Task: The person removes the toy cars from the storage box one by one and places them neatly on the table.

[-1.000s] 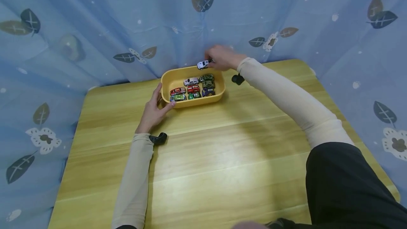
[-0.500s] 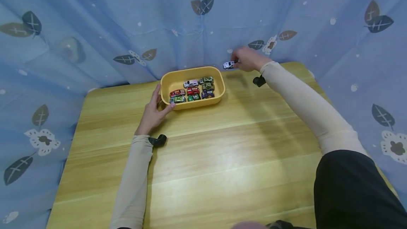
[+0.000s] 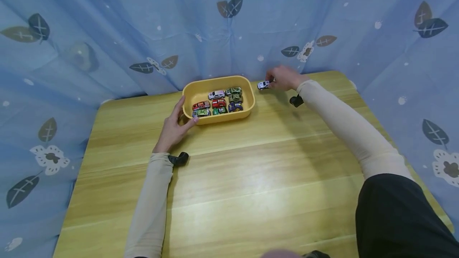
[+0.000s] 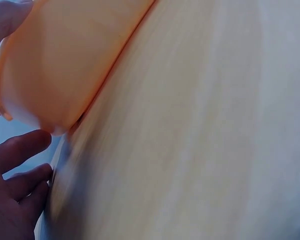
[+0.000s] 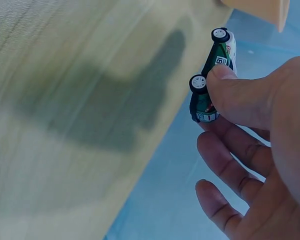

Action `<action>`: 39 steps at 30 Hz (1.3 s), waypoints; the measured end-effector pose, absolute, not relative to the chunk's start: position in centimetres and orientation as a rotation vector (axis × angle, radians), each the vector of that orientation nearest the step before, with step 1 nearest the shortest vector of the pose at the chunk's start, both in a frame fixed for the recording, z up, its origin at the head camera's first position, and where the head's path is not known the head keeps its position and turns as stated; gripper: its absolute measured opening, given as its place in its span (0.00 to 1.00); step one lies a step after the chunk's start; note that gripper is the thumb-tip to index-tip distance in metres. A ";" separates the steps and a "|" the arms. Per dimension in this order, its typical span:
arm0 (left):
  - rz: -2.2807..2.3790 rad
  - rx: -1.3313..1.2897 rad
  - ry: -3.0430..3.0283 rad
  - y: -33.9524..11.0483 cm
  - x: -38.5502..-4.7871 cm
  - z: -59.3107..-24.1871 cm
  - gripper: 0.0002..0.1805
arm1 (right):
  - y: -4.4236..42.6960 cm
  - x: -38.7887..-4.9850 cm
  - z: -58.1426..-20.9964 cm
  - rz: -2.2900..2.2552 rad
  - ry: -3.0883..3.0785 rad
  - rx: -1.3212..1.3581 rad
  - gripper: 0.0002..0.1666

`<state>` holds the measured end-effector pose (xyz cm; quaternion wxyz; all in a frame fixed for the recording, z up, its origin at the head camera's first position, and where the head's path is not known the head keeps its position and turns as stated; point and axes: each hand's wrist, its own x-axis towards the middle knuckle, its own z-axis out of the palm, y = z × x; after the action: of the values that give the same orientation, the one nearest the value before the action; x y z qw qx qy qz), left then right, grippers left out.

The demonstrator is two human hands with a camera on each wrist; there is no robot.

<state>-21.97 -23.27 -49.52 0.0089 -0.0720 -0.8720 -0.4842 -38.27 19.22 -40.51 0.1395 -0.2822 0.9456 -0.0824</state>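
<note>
In the head view, a yellow plastic box [image 3: 226, 118] stands at the back of the table with several toy cars [image 3: 218, 102] in it. My left hand [image 3: 170, 131] holds the box at its left front corner, thumb on the front rim and fingers by the left side. The left wrist view shows the box wall [image 4: 65, 65] from outside. Right of the box, my right hand [image 3: 284, 78] pinches a white toy car [image 3: 263, 85] low near the table's back edge. Green sides and two wheels of this car show in the right wrist view, with the thumb [image 5: 235, 97] across it.
The wooden table [image 3: 229, 186] spreads in front of the box. Directly behind its back edge hangs a blue curtain [image 3: 193, 23] with leaf prints, and it continues along both sides. Each wrist bears a small black camera [image 3: 179, 158].
My right hand has carried the white toy car from above the box's back rim out to the right, then lowered it toward the table. The left hand has stayed at the box.
</note>
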 end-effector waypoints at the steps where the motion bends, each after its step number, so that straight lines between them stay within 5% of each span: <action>1: -1.518 -0.224 -2.721 -23.3 -21.9 -49.5 0.53 | 19.2 -38.3 -40.7 -0.243 2.727 -0.810 0.14; 39: -1.484 -0.163 -2.753 -23.2 -21.8 -49.2 0.55 | 20.1 -38.3 -44.5 -0.423 2.774 -0.789 0.15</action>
<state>-21.84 -23.20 -49.25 0.0047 -0.0519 -0.8790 -0.4739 -38.30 20.09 -44.53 0.1134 -0.2689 0.9456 -0.1441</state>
